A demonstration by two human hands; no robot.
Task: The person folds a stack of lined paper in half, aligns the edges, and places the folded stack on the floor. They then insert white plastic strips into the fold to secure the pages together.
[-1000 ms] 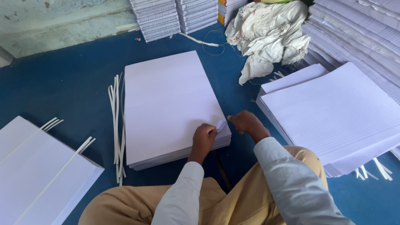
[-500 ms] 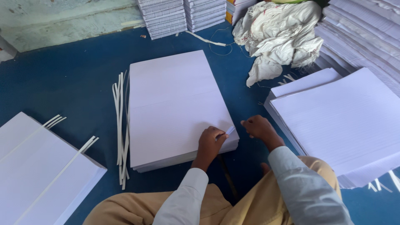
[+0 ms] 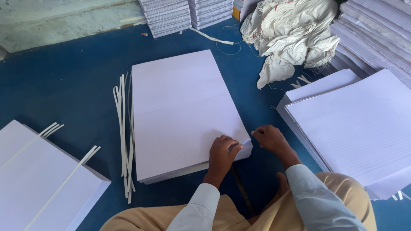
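1. Ruled paper stack (image 3: 184, 113) sits mid-floor; our left hand (image 3: 222, 155) pinches its near-right corner.
2. Right hand (image 3: 270, 139) hovers loosely curled beside it, holding nothing.
3. Risk, we'd say: several sheets lifting together, or the corner creasing.
4. Loose strips (image 3: 124, 137) left could snag.

Left hand (image 3: 222, 152) pressed flat, palm down, fingers curled at the tips. Right hand (image 3: 269, 137) just beside, loosely bent, thumb inward. Both forearms sleeved, angled forward.
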